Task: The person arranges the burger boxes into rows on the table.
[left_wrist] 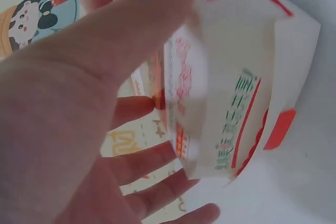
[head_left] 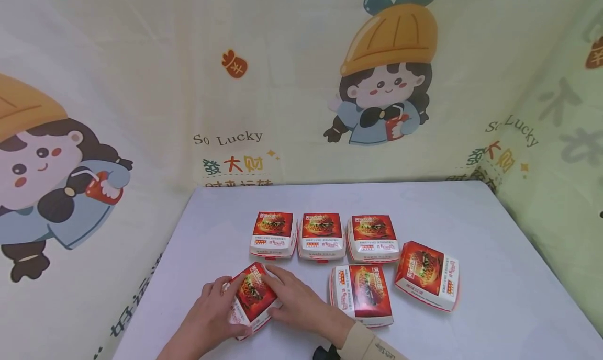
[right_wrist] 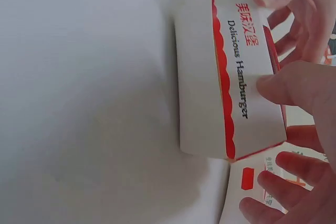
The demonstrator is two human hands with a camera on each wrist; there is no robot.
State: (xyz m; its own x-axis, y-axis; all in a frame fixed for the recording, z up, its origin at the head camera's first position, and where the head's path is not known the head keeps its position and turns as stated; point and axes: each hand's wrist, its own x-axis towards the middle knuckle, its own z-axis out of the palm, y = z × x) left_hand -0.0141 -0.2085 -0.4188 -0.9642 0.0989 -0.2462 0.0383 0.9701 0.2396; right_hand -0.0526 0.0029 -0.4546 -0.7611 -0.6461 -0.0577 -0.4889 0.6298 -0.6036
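A red and white cardboard hamburger box point(head_left: 256, 293) sits tilted at the front left of the table, between both hands. From its left side my left hand point(head_left: 211, 312) grips it, thumb at the near edge and fingers toward the far edge. My right hand point(head_left: 301, 303) holds it from the right, its thumb on the white side panel lettered "Delicious Hamburger", as the right wrist view shows of the box point(right_wrist: 231, 77). In the left wrist view the white side of the box point(left_wrist: 226, 93) with green lettering faces the camera; some fingertips are hidden behind it.
Three similar boxes form a back row: left box point(head_left: 272, 235), middle box point(head_left: 322, 237), right box point(head_left: 373, 238). Another box point(head_left: 361, 296) lies just right of my right wrist, and an angled box point(head_left: 427, 276) farther right. A black object point(head_left: 326, 352) shows at the front table edge.
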